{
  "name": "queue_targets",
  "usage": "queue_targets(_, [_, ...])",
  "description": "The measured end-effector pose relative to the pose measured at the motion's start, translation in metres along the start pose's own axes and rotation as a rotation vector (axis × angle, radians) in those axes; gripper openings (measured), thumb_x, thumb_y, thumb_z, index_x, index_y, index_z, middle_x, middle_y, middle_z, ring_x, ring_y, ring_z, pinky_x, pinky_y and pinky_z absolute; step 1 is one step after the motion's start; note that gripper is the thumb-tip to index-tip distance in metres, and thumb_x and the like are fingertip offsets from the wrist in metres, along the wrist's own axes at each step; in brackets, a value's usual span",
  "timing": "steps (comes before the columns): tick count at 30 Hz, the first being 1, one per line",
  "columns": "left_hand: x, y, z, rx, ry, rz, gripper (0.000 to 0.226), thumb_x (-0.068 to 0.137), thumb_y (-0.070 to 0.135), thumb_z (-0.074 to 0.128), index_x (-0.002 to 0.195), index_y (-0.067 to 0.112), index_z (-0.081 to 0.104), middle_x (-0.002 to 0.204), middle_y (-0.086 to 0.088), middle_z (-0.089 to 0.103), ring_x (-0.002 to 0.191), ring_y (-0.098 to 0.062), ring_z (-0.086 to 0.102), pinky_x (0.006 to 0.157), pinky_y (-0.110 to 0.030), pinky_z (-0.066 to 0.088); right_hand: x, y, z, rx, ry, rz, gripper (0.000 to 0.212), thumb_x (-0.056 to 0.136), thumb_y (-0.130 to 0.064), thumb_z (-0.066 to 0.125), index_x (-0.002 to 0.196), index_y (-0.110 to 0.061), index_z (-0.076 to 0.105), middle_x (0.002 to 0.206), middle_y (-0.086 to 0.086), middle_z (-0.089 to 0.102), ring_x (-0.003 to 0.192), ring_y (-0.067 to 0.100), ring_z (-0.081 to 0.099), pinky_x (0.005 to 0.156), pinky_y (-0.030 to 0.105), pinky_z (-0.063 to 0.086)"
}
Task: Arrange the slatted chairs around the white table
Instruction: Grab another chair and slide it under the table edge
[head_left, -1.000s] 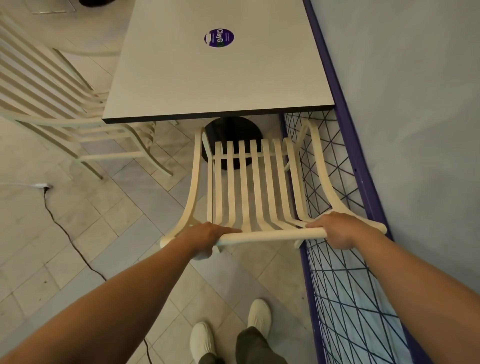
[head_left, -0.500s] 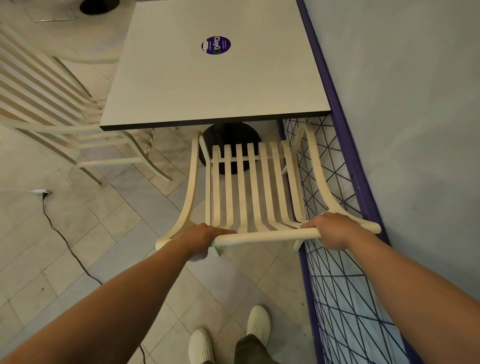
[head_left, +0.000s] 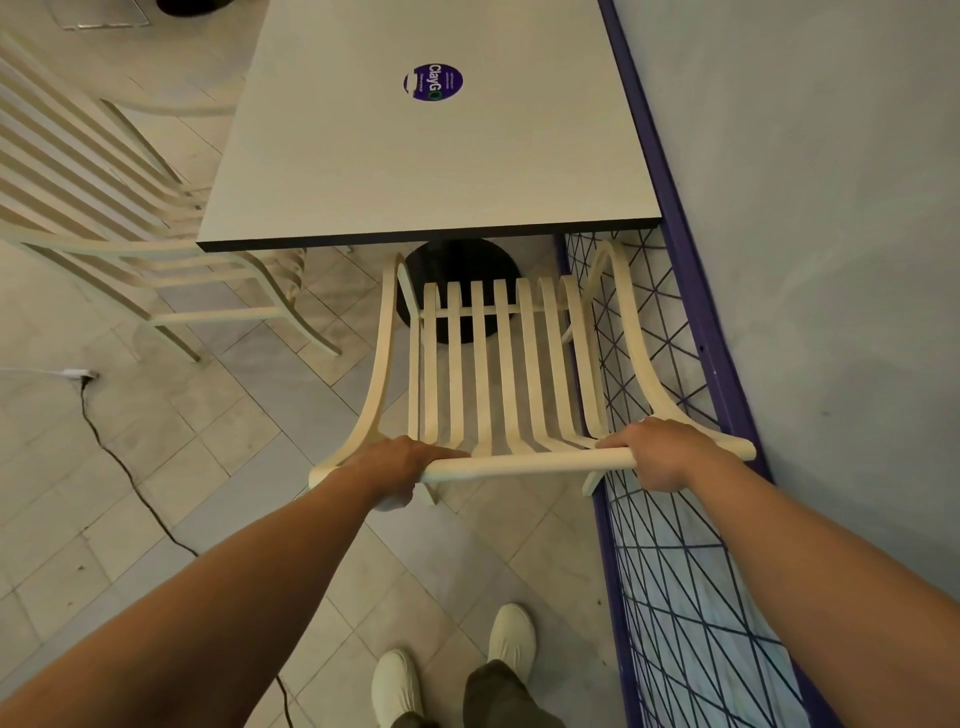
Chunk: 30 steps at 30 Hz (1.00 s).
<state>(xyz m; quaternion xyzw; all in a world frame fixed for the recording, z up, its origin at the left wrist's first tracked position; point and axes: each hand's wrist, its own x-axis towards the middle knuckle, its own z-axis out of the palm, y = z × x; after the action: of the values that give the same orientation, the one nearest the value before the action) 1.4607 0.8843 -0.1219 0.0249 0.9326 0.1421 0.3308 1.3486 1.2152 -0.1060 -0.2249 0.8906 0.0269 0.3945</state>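
Landmark: square white counter (head_left: 431, 156) with a dark edge, a round purple sticker (head_left: 432, 82) on its top and a black round pedestal base (head_left: 457, 270) under it.
Far left of the counter: second cream slatted chair (head_left: 93, 208), its seat end tucked under the counter's left edge, slats running left to right.
Left of the counter, on the floor: black cable (head_left: 124, 467) trailing over the grey tiled floor (head_left: 208, 441) from a white plug (head_left: 75, 373).
Left grip: left hand (head_left: 395, 462) closed around the top rail of the cream slatted chair with curved arms (head_left: 498, 374), near the rail's left end.
Task chair: directly at the counter's near edge, seat front just short of that edge and over the pedestal base; backrest toward the person, slats' long axis running from the person toward the counter.
Right grip: right hand (head_left: 660, 457) closed around the same rail, near its right end.
Right of the counter: purple wire-mesh frame (head_left: 670, 571) along the grey wall (head_left: 831, 260); the chair's right arm lies close against the mesh.
Below the chair: two white shoes (head_left: 511, 636) on the tiles.
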Motion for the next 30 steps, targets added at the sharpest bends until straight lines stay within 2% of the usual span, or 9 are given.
queue_targets(2, [0.000, 0.000, -0.001, 0.003, 0.002, 0.003, 0.077, 0.091, 0.003, 0.067, 0.148, 0.046, 0.039, 0.131, 0.003, 0.062, 0.112, -0.021, 0.060, 0.101, -0.039, 0.048, -0.001, 0.000, 0.001, 0.002, 0.001, -0.003, 0.078, 0.082, -0.001, 0.058, 0.141, -0.049, 0.044, 0.102, -0.008, 0.054, 0.087, 0.015, 0.055, 0.072, 0.030, 0.046])
queue_targets(7, [0.000, 0.001, 0.002, 0.005, -0.007, 0.006, 0.081, 0.090, 0.001, 0.068, 0.148, 0.050, 0.038, 0.130, 0.003, 0.063, 0.111, -0.022, 0.061, 0.101, -0.041, 0.050, -0.003, 0.002, 0.005, -0.004, 0.014, -0.005, 0.084, 0.084, -0.001, 0.058, 0.147, -0.050, 0.032, 0.118, -0.004, 0.057, 0.090, 0.014, 0.053, 0.077, 0.030, 0.048])
queue_targets(11, [0.000, -0.003, -0.001, 0.011, -0.015, -0.002, 0.080, 0.091, 0.002, 0.068, 0.148, 0.048, 0.038, 0.130, 0.002, 0.062, 0.112, -0.022, 0.060, 0.103, -0.042, 0.049, -0.001, -0.001, 0.001, -0.008, 0.013, -0.013, 0.085, 0.084, -0.001, 0.058, 0.148, -0.050, 0.030, 0.111, -0.006, 0.056, 0.088, 0.014, 0.053, 0.076, 0.030, 0.049])
queue_targets(15, [0.000, 0.002, 0.000, 0.010, -0.028, -0.011, 0.081, 0.089, 0.002, 0.070, 0.148, 0.047, 0.038, 0.132, 0.003, 0.061, 0.116, -0.024, 0.060, 0.103, -0.044, 0.050, 0.000, 0.003, 0.003, -0.013, -0.007, 0.000, 0.082, 0.084, -0.003, 0.058, 0.148, -0.047, 0.032, 0.121, -0.002, 0.057, 0.091, 0.015, 0.052, 0.081, 0.032, 0.050])
queue_targets(22, [-0.001, 0.007, 0.001, 0.039, 0.008, -0.057, 0.070, 0.086, 0.044, 0.072, 0.147, 0.048, 0.037, 0.128, 0.010, 0.064, 0.109, -0.017, 0.063, 0.095, -0.042, 0.054, -0.002, 0.003, 0.003, 0.002, -0.003, 0.014, 0.074, 0.084, -0.012, 0.062, 0.147, -0.042, 0.036, 0.125, -0.001, 0.058, 0.099, 0.017, 0.056, 0.089, 0.036, 0.051])
queue_targets(27, [0.000, 0.015, -0.003, 0.042, -0.029, -0.082, 0.075, 0.084, 0.060, 0.065, 0.150, 0.044, 0.033, 0.135, 0.006, 0.060, 0.117, -0.021, 0.059, 0.101, -0.046, 0.049, -0.007, -0.008, -0.004, 0.100, -0.008, -0.047, 0.065, 0.085, -0.028, 0.065, 0.146, -0.037, 0.042, 0.124, -0.003, 0.061, 0.098, 0.016, 0.059, 0.088, 0.035, 0.051])
queue_targets(30, [-0.009, 0.024, -0.013, 0.007, -0.030, -0.079, 0.075, 0.087, 0.061, 0.062, 0.153, 0.042, 0.030, 0.142, 0.002, 0.054, 0.124, -0.025, 0.054, 0.105, -0.045, 0.045, -0.011, -0.028, -0.015, 0.129, -0.035, -0.085, 0.070, 0.085, -0.043, 0.069, 0.148, -0.035, 0.039, 0.135, -0.002, 0.056, 0.102, 0.014, 0.057, 0.089, 0.032, 0.048])
